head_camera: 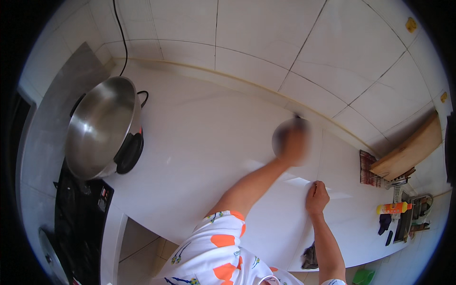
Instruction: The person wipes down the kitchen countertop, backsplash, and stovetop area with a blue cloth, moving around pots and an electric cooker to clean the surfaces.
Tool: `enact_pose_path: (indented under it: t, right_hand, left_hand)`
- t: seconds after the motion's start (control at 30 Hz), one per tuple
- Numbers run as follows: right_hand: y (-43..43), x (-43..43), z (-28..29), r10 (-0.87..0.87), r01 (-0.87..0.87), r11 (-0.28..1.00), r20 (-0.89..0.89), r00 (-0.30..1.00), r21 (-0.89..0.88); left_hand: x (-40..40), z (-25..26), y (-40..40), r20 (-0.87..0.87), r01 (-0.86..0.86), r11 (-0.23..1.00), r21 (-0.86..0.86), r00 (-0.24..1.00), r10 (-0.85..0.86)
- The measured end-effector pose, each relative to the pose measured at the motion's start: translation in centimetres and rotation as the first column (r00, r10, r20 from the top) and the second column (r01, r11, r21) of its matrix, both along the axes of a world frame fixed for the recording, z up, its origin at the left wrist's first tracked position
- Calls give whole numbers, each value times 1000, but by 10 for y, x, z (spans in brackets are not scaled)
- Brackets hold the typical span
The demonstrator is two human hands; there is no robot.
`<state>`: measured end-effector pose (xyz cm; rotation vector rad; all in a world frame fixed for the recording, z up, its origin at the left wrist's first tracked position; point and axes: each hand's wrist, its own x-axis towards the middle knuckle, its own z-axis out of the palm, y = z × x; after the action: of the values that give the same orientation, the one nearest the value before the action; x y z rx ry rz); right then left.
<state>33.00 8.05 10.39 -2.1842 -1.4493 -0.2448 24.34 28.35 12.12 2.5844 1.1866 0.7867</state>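
My left hand [294, 148] reaches across the white countertop [199, 142] towards the wall and is blurred. It is closed on the dark part of a round object [277, 139] near the back edge; blur hides what the object is. Closer to me, my right hand [317, 197] rests in a loose fist on the counter beside a seam. I see nothing clearly held in it. Just left of my right forearm, a dark grey cloth [310, 257] lies at the front edge.
A large stainless steel pot [99, 128] with black handles stands tilted in view at left, by a black cooktop [82, 221]. To the right are a wooden board [409, 149], a checked cloth [368, 169], a yellow bottle [393, 208] and a sink [403, 226].
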Motion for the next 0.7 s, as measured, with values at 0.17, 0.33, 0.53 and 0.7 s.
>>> enact_pose_path:
  t: [0.17, 0.33, 0.53, 0.7]
  right_hand:
    - [7, -2, -6, 38, -36, 998, -43, 998, 43]
    - [-3, 12, 2, 20, -20, 1000, -153, 988, 6]
    - [-97, 10, 54, 285, -278, 957, -468, 836, 87]
    - [-220, -32, 76, 303, -338, 915, -181, 936, -218]
  left_hand:
    - [-48, -16, -49, -66, 159, 987, 21, 985, -157]
    - [-208, -35, 21, -1, -498, 855, 144, 864, 504]
    - [-195, -38, 67, -247, -848, 528, 47, 502, 829]
    - [-19, -47, 47, -177, -548, 795, 259, 783, 597]
